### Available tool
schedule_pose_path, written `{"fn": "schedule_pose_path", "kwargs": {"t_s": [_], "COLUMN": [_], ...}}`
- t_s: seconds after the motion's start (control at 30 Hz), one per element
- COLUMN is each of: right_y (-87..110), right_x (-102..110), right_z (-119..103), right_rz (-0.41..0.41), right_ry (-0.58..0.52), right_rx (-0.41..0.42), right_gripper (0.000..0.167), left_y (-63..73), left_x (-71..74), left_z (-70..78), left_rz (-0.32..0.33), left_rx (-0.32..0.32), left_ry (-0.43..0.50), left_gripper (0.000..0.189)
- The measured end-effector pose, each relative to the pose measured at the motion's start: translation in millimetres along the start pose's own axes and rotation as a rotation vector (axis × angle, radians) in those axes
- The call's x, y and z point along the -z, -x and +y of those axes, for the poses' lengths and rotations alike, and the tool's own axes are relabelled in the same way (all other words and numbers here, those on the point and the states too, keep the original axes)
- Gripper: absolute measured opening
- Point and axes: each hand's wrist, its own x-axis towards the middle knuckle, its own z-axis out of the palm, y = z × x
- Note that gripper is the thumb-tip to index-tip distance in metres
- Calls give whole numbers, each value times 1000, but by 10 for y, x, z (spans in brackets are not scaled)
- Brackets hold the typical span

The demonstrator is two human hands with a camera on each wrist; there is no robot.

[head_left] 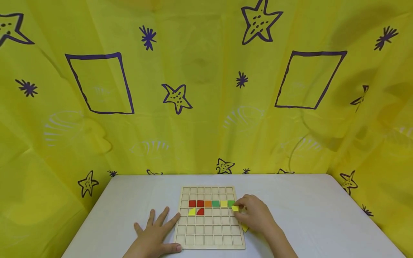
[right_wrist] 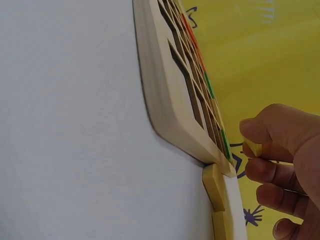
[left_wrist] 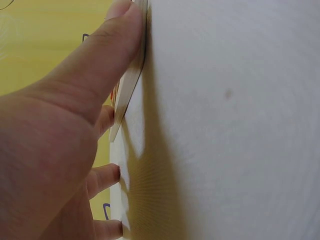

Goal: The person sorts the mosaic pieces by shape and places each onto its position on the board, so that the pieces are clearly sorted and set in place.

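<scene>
A: Head view. Which relation governs?

B: Small flat yellow piece against the pale wooden grid board. Piece appears over the board's right margin, just nearer the person than the bright green square tile that ends a left-to-right row. Its long axis: cannot tell, fingertips cover part of it.

A: Nearer hand?

B: Right hand, with the piece pinched between thumb and finger. Left hand lies well apart, beyond the board's opposite side, fingers spread, forefinger at the left edge and thumb at the near left corner. A loose yellow piece lies on the white table beside the board's right edge, partly behind the right hand. A yellow tile with a rounded side and a red tile with a rounded side sit side by side in cells left of the pinch.

A: Left wrist view?

B: Thumb touches the board's edge; other fingers reach down toward the table. No grip around anything. Pinched piece not visible here.

A: Right wrist view?

B: Yellow piece at the thumb's tip, a gap showing between it and the board; I judge it raised. Remaining fingers loosely bent. Below, one thick yellow block stands just beside the board, another thick yellow block beyond it.
</scene>
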Motion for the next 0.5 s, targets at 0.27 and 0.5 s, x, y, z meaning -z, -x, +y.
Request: {"fn": "schedule_pose_path", "kwargs": {"t_s": [0.27,0.5], "right_y": [10,20], "right_x": [-29,-76], "right_z": [-46,-84], "right_rz": [17,41], "right_ry": [20,22], "right_rx": [52,103], "right_gripper": [18,18], "left_y": [-5,-18], "left_x": [-4,-10], "left_z": [-3,0], "left_rz": [-1,-6], "left_rx": [1,7], "left_ry": [-3,-4], "left_gripper": [103,103]}}
